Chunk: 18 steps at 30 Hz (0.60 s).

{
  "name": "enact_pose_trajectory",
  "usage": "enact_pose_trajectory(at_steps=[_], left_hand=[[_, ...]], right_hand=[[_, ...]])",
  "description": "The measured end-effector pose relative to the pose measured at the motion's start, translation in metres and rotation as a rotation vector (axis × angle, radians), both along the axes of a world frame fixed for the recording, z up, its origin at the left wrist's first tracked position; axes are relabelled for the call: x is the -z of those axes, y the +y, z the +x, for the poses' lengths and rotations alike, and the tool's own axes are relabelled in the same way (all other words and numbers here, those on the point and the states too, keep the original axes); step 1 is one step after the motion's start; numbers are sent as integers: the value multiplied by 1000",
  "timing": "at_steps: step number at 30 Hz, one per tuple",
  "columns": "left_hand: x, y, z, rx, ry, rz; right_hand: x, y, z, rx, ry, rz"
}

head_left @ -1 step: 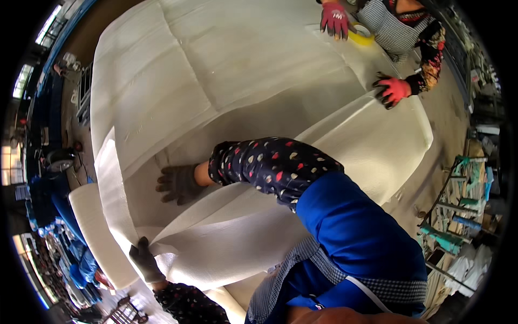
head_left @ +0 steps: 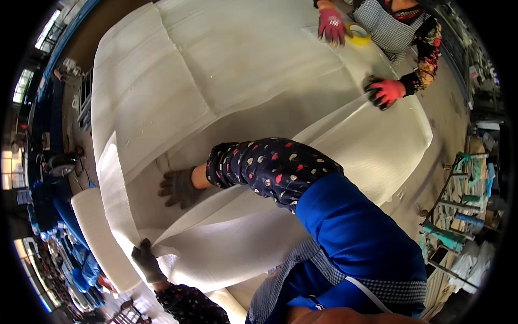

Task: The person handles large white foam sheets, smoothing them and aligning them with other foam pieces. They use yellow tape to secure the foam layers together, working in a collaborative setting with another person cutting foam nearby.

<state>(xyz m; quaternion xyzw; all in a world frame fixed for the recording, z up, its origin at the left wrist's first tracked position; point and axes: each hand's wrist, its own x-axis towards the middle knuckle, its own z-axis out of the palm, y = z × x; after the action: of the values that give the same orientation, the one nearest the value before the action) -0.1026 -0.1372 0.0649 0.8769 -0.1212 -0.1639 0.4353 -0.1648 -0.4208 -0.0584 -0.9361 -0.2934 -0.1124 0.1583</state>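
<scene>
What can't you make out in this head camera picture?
In the head view:
What is beneath the white sheeting: the sheeting covers it.
The palm of your right hand: hidden by the hand's back.
The face of the co-worker: cut off by the upper edge.
The green things at right: too small to identify.

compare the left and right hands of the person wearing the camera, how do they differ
The left hand has its fingers closed on the edge of the wrap; the right hand is open, fingers spread.
The left hand is at the wrap's outer edge; the right hand lies farther in, between its folds.
Both wear dark gloves, below dark patterned sleeves.
</scene>
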Motion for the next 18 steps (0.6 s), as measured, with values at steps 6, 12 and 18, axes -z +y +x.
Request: enact_pose_trajectory(at_steps=[6,12,18], left_hand=[[14,5,22,131,-39,51],[22,-3,9,128,-210,197],[20,-11,6,29,-119,247]], right_hand=[[3,-20,-6,-41,559,202],[-165,-30,-57,104,1215,475],[-91,4,-126,655,344,-72]])
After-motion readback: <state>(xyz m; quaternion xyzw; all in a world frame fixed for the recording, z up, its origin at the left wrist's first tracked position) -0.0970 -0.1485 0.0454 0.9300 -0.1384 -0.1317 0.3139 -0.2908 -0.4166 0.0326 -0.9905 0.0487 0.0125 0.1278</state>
